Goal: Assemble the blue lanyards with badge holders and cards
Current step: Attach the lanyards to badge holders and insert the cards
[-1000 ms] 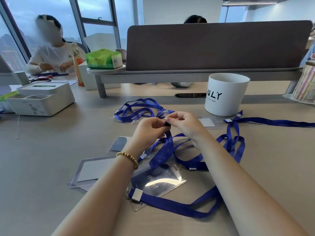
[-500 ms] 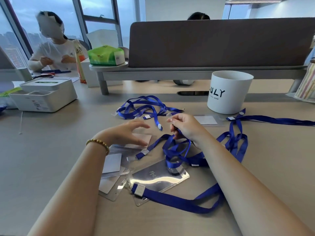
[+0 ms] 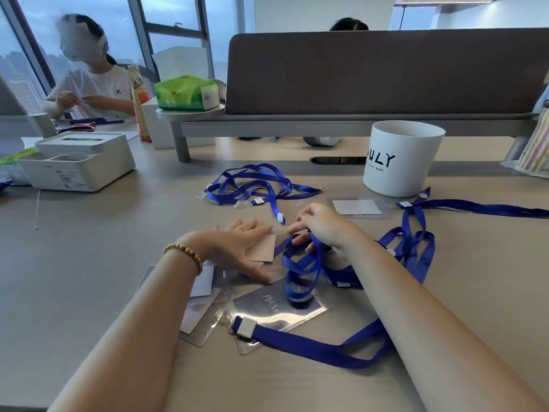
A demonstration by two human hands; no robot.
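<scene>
My left hand (image 3: 237,248) lies flat with straight fingers on a pale card (image 3: 264,248) and the clear badge holders (image 3: 205,319) stacked under my forearm. My right hand (image 3: 320,224) pinches the end of a blue lanyard (image 3: 300,260), whose strap loops down over a shiny clear holder (image 3: 279,307) in front of me. The same strap runs on to a white clip (image 3: 246,325) and along the near table. Another blue lanyard (image 3: 255,182) lies bundled beyond my hands. A third lanyard (image 3: 475,207) stretches right, beside a holder with a white card (image 3: 356,207).
A white cup (image 3: 401,159) marked in black stands at the back right. A white box (image 3: 77,162) sits at the left. A grey shelf (image 3: 297,120) with a green tissue pack (image 3: 187,92) and a dark divider (image 3: 386,69) close the back. A person works at the far left.
My left hand let go of the lanyard end, dropped left and now lies flat on the card. My right hand kept its pinch and lowered a little with the strap.
</scene>
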